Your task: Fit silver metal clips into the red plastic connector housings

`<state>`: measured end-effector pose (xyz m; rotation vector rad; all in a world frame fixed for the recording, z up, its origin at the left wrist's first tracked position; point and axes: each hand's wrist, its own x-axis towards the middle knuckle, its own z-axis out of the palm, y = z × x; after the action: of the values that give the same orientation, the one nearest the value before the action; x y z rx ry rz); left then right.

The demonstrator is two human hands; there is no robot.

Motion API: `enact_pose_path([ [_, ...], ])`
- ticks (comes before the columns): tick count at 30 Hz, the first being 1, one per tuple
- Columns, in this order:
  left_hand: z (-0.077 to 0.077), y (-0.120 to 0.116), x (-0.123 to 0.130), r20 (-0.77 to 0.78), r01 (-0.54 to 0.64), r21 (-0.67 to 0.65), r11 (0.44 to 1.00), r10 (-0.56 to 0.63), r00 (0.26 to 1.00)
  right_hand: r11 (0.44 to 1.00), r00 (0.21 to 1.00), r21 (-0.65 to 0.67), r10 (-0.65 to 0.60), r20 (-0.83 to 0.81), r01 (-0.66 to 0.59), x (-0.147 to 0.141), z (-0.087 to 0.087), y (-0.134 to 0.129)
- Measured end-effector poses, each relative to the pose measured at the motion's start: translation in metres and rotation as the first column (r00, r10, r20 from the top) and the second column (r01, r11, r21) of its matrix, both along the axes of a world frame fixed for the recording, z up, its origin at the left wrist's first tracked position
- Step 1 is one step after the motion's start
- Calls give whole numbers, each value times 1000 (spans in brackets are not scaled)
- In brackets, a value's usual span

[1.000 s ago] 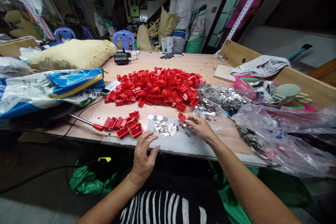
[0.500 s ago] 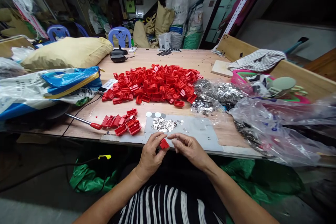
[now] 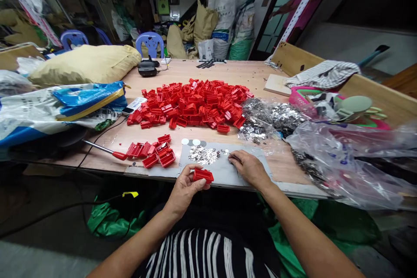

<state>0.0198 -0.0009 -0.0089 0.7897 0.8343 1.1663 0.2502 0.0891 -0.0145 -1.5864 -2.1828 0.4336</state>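
Observation:
My left hand [image 3: 186, 189] grips a small red plastic box-shaped part [image 3: 203, 176] at the table's front edge, its hollow side showing. To the right, my right hand [image 3: 248, 166] rests over a grey mat [image 3: 224, 176] with its fingertips pinched together; whatever is between them is too small to make out. Just left of those fingertips lie a few loose small metal pieces [image 3: 225, 151], and beyond my left hand is a pile of shiny metal pieces [image 3: 203, 154]. A small group of red parts [image 3: 151, 153] lies on the table further left.
A large heap of red parts [image 3: 195, 104] covers the table's middle. Clear bags of metal pieces [image 3: 257, 119] and a pink basket [image 3: 298, 97] stand right. On the left are a tan sack [image 3: 87, 65] and a red-tipped metal rod [image 3: 100, 146]. Someone in pink [image 3: 301, 6] is at the back right.
My right hand has moved away from the red part, rightward and forward onto the mat near the loose metal pieces. My left hand has turned the red part so its hollow side shows.

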Motion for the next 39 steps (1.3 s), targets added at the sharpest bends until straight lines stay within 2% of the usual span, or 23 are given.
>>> enact_pose_path([
  [4, -4, 3, 0, 10, -23, -9, 1000, 23, 1000, 993, 967, -112, -60, -249, 33, -4, 4, -4],
  [7, -7, 5, 4, -74, -60, 51, 997, 64, 995, 974, 882, -219, -55, -468, -55, -14, 8, -14],
  [10, -7, 6, 7, -220, -74, 179, 981, 113, 969, 957, 837, -253, -22, -546, -140, -25, 13, -28],
  [12, -6, 5, 7, -357, -77, 269, 960, 173, 918, 961, 844, -236, -5, -536, -144, -31, 17, -37],
  [15, -4, 3, 5, -551, -45, 399, 916, 278, 787, 977, 882, -171, 32, -470, -126, -39, 23, -49],
  [17, -4, 2, 4, -608, -12, 482, 876, 344, 715, 984, 907, -124, 65, -416, -128, -42, 26, -54],
  [20, -4, 1, 4, -622, 33, 575, 818, 410, 667, 986, 928, -67, 122, -353, -155, -46, 28, -59],
  [26, -6, -1, 6, -620, 88, 635, 768, 439, 650, 976, 941, -16, 203, -269, -216, -49, 27, -61],
  [32, -7, -2, 7, -621, 85, 641, 762, 451, 642, 969, 928, -75, 202, -313, -236, -49, 27, -60],
  [39, -6, -5, 8, -596, 43, 644, 764, 466, 654, 961, 903, -79, 218, -370, -265, -49, 25, -60],
])
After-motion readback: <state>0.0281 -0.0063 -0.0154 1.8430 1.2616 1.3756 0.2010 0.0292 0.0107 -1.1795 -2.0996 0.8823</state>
